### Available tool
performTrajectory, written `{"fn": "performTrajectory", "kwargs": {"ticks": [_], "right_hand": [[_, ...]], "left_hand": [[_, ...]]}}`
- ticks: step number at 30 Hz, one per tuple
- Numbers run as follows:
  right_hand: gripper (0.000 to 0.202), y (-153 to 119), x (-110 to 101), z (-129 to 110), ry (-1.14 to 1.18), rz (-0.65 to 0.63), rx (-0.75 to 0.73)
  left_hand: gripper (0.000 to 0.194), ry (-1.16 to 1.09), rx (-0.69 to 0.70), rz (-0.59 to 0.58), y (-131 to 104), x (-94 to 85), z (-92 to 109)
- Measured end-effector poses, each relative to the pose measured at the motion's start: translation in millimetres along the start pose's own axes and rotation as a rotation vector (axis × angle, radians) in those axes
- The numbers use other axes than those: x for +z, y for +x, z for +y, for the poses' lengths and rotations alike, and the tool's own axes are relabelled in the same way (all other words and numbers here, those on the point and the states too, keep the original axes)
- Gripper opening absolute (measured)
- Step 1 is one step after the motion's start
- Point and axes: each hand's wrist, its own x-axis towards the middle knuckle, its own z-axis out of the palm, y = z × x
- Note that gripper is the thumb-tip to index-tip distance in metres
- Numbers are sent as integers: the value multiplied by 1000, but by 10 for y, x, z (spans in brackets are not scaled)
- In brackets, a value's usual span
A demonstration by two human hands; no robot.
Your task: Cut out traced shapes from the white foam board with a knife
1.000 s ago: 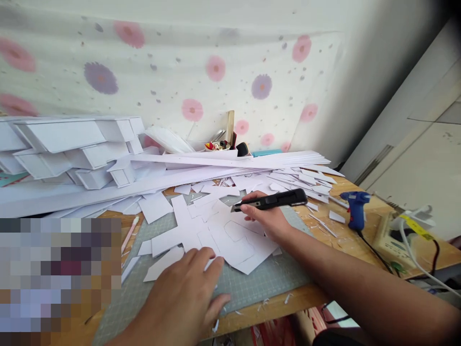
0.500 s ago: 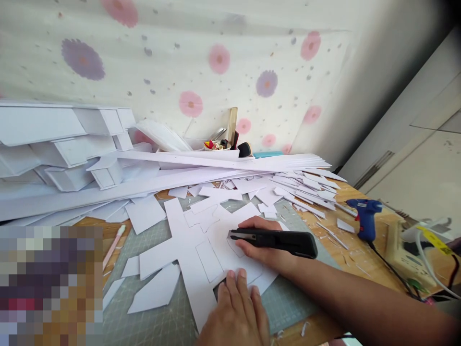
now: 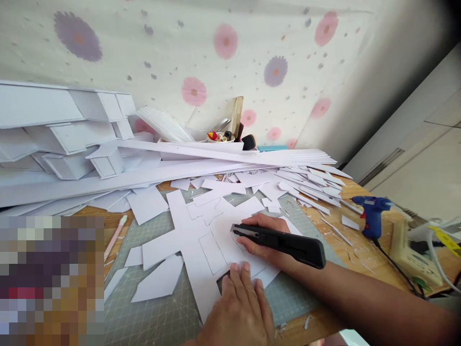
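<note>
My right hand (image 3: 266, 235) is closed around a black utility knife (image 3: 288, 242), whose blade end points left over a white foam sheet (image 3: 190, 240). Whether the blade touches the sheet is hard to tell. Pencil outlines of several shapes are drawn on the sheet, and a dark cut-out gap shows near my left hand (image 3: 241, 307). That hand lies flat on the sheet's near part, fingers stretched forward, holding nothing. Beneath the sheet is a green cutting mat (image 3: 158, 317).
White offcuts (image 3: 158, 283) surround the sheet. Long white strips (image 3: 108, 180) and a white model (image 3: 39, 105) stand behind. At right are a blue glue gun (image 3: 372, 216) and a power strip (image 3: 414, 254). A pink stick (image 3: 115, 238) lies left.
The knife's handle end has tilted slightly down to the right. My left hand stays flat on the sheet. The whole view has shifted a little.
</note>
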Motion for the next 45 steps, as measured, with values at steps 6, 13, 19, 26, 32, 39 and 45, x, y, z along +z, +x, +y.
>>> {"fn": "performTrajectory", "kwargs": {"ticks": [6, 13, 19, 26, 32, 39, 45], "right_hand": [[24, -36, 59, -7, -6, 60, 9], [24, -59, 57, 7, 9, 46, 20], [24, -72, 61, 47, 2, 57, 3], [24, -83, 70, 9, -15, 53, 5], [24, -73, 56, 4, -35, 29, -15], [22, -78, 40, -2, -80, 18, -58], [19, -76, 17, -13, -75, 3, -76]], "left_hand": [[23, -19, -17, -11, 12, -2, 24], [20, -14, 2, -16, 35, -53, -4], [23, -29, -12, 16, 61, -59, -8], [22, -40, -11, -8, 54, -59, 7], [25, -28, 17, -52, 37, -42, 5], [22, -40, 35, -98, 17, -4, 6], [25, -64, 14, -100, 7, -21, 26]]}}
